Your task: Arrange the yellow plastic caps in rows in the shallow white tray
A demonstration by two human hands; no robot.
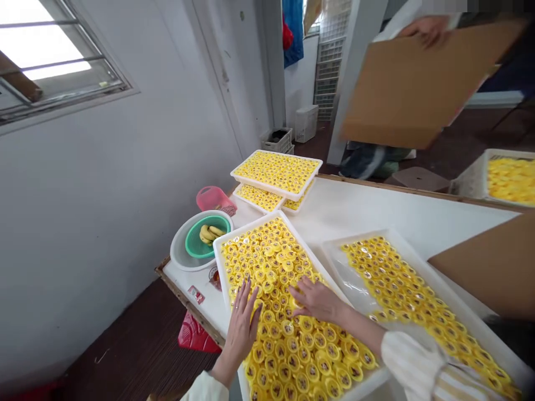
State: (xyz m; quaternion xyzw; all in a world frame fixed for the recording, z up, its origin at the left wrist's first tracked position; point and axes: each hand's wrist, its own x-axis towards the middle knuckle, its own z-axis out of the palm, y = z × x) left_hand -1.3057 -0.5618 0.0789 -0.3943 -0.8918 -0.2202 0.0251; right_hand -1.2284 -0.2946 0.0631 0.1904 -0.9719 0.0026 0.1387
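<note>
Striped sleeve [412, 367], right hand [316, 301] open on yellow caps [271, 267]; left hand [242, 323], fingers spread, nearer rim of tray [251, 229], lying lengthwise ahead

Daylight flooded through the window [45, 61] at my ten o'clock, blown out white; the room was evenly bright with soft shadows. The cardboard sheet [418, 83] at one o'clock smeared with motion blur, and the wall [104, 223] bowed toward the frame's edge.
</note>
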